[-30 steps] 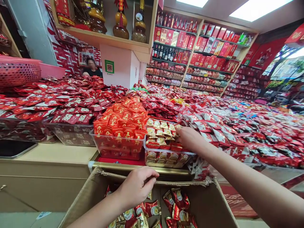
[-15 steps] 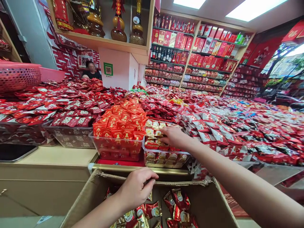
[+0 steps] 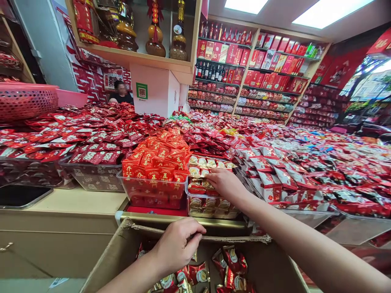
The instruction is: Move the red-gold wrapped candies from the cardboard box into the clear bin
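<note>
My right hand reaches over a clear plastic bin of gold-and-red wrapped candies laid in rows. Its fingers are bent together at one wrapped candy, though the fingertips are partly hidden. Close to me, my left hand hovers at the far edge of an open cardboard box. Thumb and fingers are curled together there; whatever lies between them is hidden. Loose candies in similar red and gold wrappers lie at the bottom of the box.
Left of the candy bin stands a bin of orange-red packets. More heaped packets spread to the right. A dark tray-like object lies on the counter. Pink baskets stand at left; a person is behind the heaps.
My right hand has shifted slightly lower over the candy rows, its fingers still among them. My left hand stays at the box edge. The whole view has moved a little.
</note>
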A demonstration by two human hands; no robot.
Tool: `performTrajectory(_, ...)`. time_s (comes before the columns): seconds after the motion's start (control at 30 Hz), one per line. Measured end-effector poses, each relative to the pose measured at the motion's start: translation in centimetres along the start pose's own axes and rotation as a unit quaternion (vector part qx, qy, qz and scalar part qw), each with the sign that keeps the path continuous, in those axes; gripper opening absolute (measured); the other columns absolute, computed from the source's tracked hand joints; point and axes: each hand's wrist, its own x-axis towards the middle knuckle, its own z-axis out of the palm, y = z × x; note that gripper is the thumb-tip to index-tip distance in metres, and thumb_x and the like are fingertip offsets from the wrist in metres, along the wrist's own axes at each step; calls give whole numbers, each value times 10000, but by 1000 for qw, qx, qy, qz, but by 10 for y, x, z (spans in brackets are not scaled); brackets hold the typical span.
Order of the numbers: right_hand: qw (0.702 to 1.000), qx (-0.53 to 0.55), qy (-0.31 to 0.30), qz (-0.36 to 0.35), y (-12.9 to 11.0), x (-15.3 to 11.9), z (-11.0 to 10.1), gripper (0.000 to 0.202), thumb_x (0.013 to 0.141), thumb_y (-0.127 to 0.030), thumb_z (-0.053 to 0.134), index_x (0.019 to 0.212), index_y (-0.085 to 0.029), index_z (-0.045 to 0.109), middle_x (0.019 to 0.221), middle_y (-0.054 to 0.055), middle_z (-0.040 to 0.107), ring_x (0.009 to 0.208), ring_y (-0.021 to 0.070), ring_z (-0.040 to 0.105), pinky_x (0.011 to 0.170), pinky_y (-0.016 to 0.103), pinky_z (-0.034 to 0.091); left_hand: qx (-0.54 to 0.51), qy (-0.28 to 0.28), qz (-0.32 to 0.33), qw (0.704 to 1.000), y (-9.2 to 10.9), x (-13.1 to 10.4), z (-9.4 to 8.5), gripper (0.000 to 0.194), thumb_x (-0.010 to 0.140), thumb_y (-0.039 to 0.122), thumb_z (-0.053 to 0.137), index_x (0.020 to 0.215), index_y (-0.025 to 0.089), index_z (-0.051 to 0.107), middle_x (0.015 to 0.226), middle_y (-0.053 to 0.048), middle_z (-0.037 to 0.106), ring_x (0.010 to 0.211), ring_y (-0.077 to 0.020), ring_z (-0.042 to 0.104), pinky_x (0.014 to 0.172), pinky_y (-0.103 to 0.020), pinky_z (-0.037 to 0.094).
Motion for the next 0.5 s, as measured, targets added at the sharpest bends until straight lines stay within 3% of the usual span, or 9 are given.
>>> performTrajectory(0.37, 997, 61, 42, -38, 3, -3, -5, 185, 803, -235, 493, 916, -141, 605, 907, 80, 612, 899, 175, 533, 807, 261, 382, 1, -4, -8, 1000, 1, 0, -2, 174, 786, 135, 453, 850, 167, 610, 802, -41, 628, 761, -150, 565, 685, -227, 423)
performTrajectory(0.5, 994, 86, 51, -39, 3, -11, -12, 179, 816, -246, 473, 839, -140, 615, 900, 92, 610, 905, 184, 529, 831, 289, 387, 3, -6, -14, 1000, 0, 0, -1, 169, 789, 139, 446, 836, 175, 604, 791, -40, 622, 751, -154, 565, 679, -233, 425)
